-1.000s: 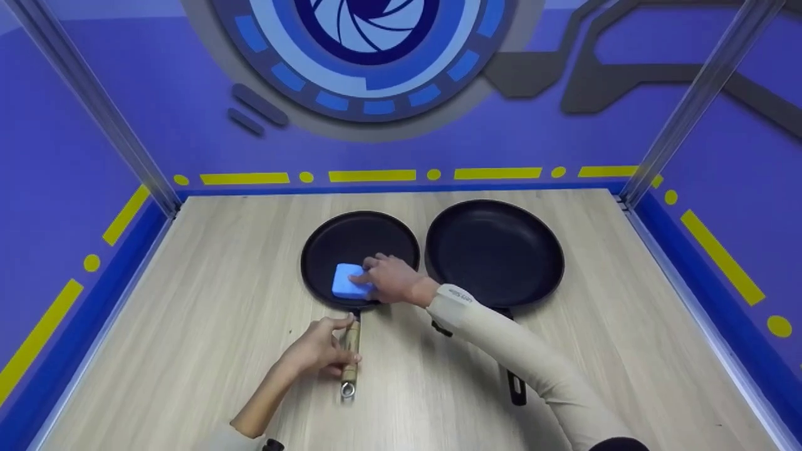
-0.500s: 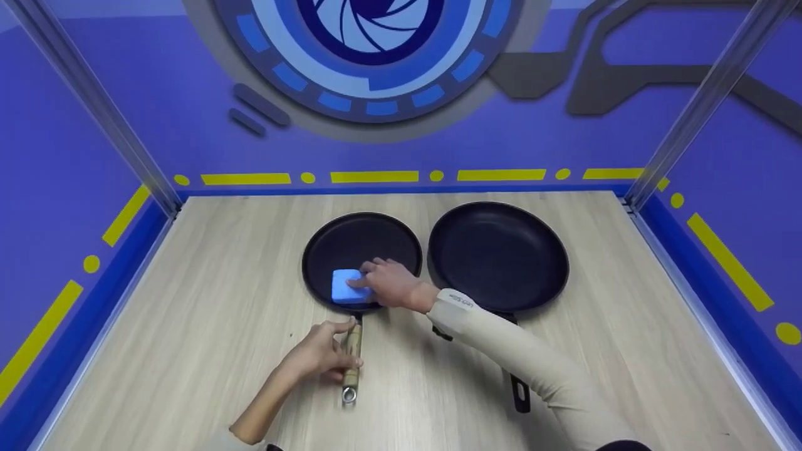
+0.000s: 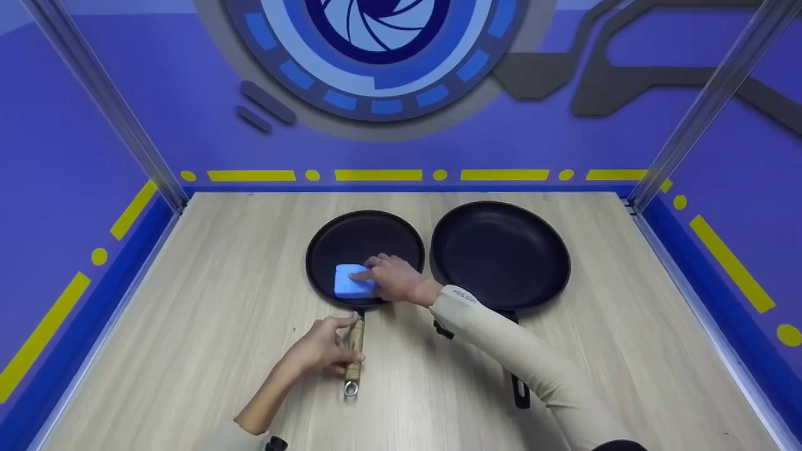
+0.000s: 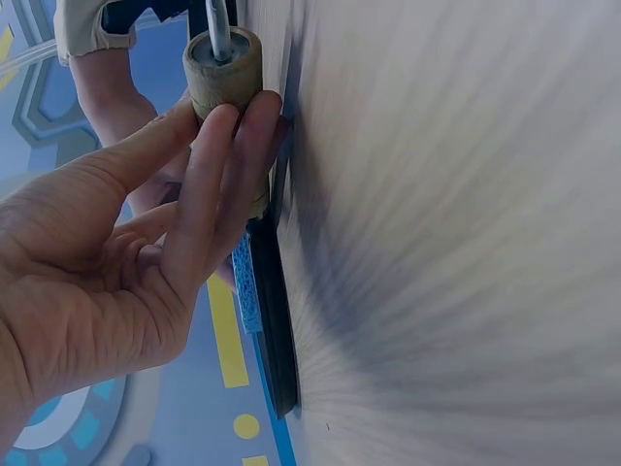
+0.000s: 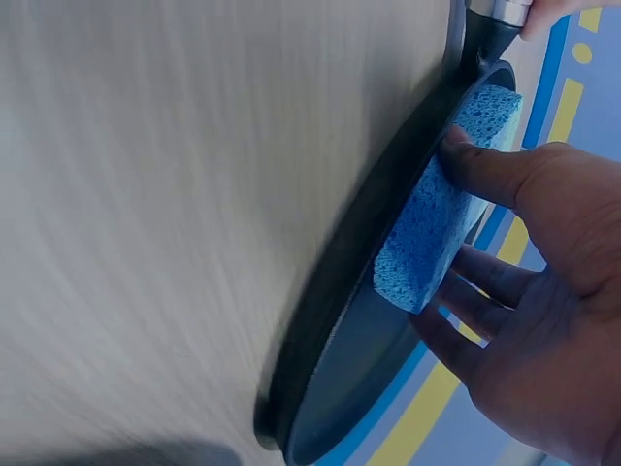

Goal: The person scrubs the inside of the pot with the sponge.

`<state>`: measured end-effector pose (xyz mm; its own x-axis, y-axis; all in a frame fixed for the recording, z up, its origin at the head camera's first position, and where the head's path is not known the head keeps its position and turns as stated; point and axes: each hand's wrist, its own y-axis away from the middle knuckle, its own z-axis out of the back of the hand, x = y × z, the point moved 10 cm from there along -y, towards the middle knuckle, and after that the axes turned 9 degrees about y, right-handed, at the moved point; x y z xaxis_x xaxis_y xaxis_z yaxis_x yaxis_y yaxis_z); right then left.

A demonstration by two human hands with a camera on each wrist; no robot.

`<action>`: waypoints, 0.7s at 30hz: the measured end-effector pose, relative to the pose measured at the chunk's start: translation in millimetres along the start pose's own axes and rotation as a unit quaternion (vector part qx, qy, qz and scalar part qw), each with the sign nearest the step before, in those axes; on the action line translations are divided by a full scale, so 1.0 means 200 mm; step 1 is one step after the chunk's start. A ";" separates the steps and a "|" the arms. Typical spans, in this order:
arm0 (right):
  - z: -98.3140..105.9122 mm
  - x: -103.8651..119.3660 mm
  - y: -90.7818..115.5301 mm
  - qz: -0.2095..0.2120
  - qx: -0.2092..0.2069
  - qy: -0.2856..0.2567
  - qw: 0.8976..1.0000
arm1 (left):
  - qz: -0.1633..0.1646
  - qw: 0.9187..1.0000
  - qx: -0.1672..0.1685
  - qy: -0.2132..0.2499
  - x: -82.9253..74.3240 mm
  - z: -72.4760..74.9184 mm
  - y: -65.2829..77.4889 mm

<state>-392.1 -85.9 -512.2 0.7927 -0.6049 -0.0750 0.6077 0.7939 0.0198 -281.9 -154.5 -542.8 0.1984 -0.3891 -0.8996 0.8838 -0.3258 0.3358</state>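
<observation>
A flat black pan [image 3: 344,235] with a low rim lies on the wooden table, its light wooden handle [image 3: 354,341] pointing toward me. My left hand [image 3: 322,347] grips that handle between thumb and fingers; in the left wrist view the handle's round end [image 4: 225,78] with its metal hanging ring shows above the fingers. Inside the pan, near the handle side, sits a blue sponge [image 3: 352,280]. My right hand [image 3: 396,279] holds the sponge from its right side. In the right wrist view, the thumb presses one edge of the porous sponge [image 5: 427,233] and the fingers lie along the other.
A larger, deeper black frying pan [image 3: 498,257] stands close on the right, its black handle [image 3: 519,389] partly under my right forearm [image 3: 514,341]. Pale wooden table [image 3: 219,282] surrounds both pans. Blue panels [image 3: 156,138] with yellow marks enclose the back and sides.
The sponge and right hand shift slightly toward me, then back away within the flat pan. The left hand keeps its hold on the handle. The whole view drifts a little.
</observation>
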 end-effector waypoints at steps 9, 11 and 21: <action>0.04 -0.03 0.04 -0.014 0.000 -0.031 0.999 | -0.005 0.998 -0.039 -0.047 -0.02 0.03 0.01; 0.07 -0.07 0.06 -0.021 -0.006 -0.039 0.999 | -0.005 0.996 -0.053 -0.075 -0.03 0.04 0.01; 0.28 -0.39 0.26 -0.083 -0.071 -0.035 0.993 | 0.004 0.958 -0.116 -0.263 -0.16 0.06 0.02</action>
<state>-420.4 -0.6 -448.8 0.6866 -0.7271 0.0037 0.7213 0.6805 -0.1291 -289.6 -153.5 -510.2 0.0179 -0.7914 -0.6111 0.9654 -0.1452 0.2165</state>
